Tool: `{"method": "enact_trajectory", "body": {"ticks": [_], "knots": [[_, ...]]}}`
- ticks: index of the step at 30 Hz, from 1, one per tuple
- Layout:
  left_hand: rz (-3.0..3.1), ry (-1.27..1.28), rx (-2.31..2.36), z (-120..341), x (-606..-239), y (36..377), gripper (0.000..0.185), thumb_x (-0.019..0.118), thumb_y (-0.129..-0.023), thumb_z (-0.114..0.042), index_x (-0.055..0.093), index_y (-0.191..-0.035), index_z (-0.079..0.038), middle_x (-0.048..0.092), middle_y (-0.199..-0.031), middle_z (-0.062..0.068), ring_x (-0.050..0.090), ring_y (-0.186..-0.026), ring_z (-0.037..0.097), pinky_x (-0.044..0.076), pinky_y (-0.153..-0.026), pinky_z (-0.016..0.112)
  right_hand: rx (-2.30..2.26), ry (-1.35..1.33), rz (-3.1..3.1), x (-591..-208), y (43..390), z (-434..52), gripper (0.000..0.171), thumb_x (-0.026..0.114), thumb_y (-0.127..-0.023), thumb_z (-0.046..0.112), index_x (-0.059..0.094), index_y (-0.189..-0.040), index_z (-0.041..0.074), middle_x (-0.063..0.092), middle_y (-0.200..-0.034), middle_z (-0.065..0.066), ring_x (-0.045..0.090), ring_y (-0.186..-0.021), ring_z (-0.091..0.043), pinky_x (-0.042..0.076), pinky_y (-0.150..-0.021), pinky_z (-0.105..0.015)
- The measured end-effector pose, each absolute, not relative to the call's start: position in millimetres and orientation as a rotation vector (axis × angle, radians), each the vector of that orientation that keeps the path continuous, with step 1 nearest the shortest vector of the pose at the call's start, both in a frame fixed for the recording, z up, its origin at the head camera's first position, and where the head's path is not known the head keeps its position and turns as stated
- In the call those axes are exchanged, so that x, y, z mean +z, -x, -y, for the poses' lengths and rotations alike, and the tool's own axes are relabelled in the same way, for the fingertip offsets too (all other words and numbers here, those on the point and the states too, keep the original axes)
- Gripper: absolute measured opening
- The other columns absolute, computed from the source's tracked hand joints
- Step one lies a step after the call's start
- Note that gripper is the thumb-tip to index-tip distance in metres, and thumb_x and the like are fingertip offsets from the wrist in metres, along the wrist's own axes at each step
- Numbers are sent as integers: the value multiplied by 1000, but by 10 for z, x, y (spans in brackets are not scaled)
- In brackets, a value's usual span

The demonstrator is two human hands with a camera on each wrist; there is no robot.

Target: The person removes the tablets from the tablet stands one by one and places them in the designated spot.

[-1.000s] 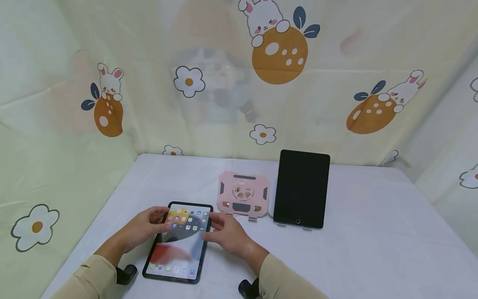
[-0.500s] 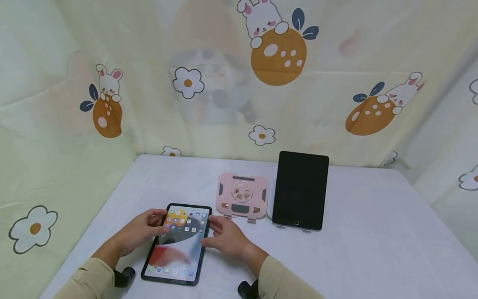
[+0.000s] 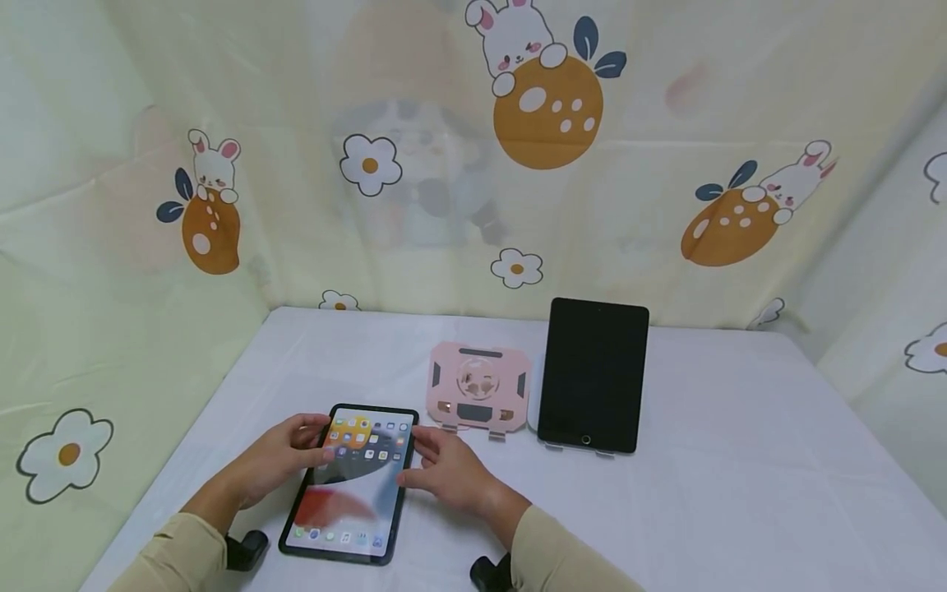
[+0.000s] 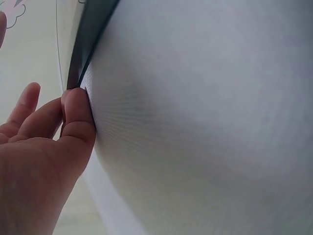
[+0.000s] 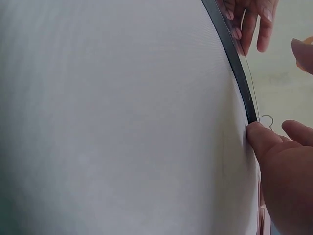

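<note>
A lit tablet (image 3: pixel 348 493) with a dark border lies on the white cloth at front left, rows of app icons on its screen. My left hand (image 3: pixel 275 457) grips its upper left edge, the thumb over the screen's side. At the opposite edge my right hand (image 3: pixel 453 470) holds on with thumb and fingertips. In the left wrist view, fingertips of the left hand (image 4: pixel 46 142) meet right at the tablet's dark edge (image 4: pixel 85 44). The right wrist view has the right hand (image 5: pixel 288 171) at the lower end of the tablet's edge (image 5: pixel 234 58).
Behind the tablet, a pink case (image 3: pixel 478 386) with grey patches stands propped up. Beside it on the right, a second tablet (image 3: pixel 594 374) with a dark screen leans back on a stand. A patterned curtain (image 3: pixel 414 271) hangs along the far edge of the white table (image 3: pixel 725 460).
The hands and tablet keep almost the same place. The whole head view has shifted very slightly, and both hands still hold the tablet's edges.
</note>
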State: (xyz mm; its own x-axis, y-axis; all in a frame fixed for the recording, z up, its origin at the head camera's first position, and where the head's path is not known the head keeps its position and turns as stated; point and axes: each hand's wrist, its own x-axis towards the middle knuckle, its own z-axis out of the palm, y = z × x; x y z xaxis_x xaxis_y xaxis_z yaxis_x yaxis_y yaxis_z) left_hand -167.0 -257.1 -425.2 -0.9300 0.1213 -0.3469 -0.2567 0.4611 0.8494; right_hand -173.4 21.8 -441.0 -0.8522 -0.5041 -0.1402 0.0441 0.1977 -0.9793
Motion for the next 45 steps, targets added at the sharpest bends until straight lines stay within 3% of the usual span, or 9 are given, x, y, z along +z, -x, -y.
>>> {"method": "enact_trajectory", "body": {"ticks": [11,18,23,29,33,36,39,45], "knots": [[-2438,46,1339,2570,-4108,1655,75,74,-90,-35,40,-150,-5,38,-150,29,35,-137,48,42,-102,60,-1710,477,-1978,-4239,1741,-369,73,77,-89,17,40,-150,0,41,-154,-14,43,-139,-28,39,-108,-39],[-2371,-266,1577,2386,-3901,1678,62,66,-97,-21,40,-152,-8,36,-154,24,33,-139,47,40,-105,58,-1735,677,-1975,-4047,1720,-723,55,72,-93,12,51,-143,5,51,-147,-13,50,-133,-26,43,-106,-43],[-2334,-432,1680,2121,-3810,1771,57,68,-97,-18,47,-148,-5,39,-154,19,36,-140,41,42,-105,50,-1767,768,-2023,-3930,1763,-1034,46,71,-93,9,57,-136,2,50,-146,-16,49,-133,-33,45,-104,-43],[-2269,-525,1757,1740,-3695,1953,51,69,-96,-14,53,-142,-1,32,-160,4,33,-145,32,34,-111,48,-1807,752,-2120,-3757,1796,-1490,51,71,-93,8,53,-139,-2,48,-148,-18,43,-135,-42,47,-100,-32],[-2253,-568,1757,1484,-3572,2078,50,67,-96,-12,53,-144,-3,27,-162,-5,27,-147,26,33,-112,48,-1805,739,-2243,-3587,1774,-1830,58,71,-93,7,47,-144,-1,45,-151,-17,42,-139,-35,41,-104,-27],[-2258,-588,1741,1295,-3489,2166,48,67,-97,-11,55,-143,-6,25,-163,-9,29,-147,27,31,-113,47,-1797,767,-2335,-3469,1764,-2067,58,68,-94,4,44,-147,-1,44,-152,-17,45,-137,-19,41,-103,-23],[-2263,-617,1706,1100,-3420,2248,47,68,-96,-12,57,-142,-9,24,-163,-11,31,-146,28,32,-113,46,-1811,817,-2415,-3383,1772,-2269,56,65,-95,-1,44,-146,-3,48,-150,-8,48,-132,-6,42,-101,-20],[-2267,-666,1643,780,-3366,2441,49,72,-93,-22,60,-140,-12,22,-162,-16,28,-147,24,30,-114,48,-1798,749,-2625,-3294,1829,-2625,49,63,-97,1,49,-144,1,56,-142,8,53,-124,-1,44,-95,-14]]}}
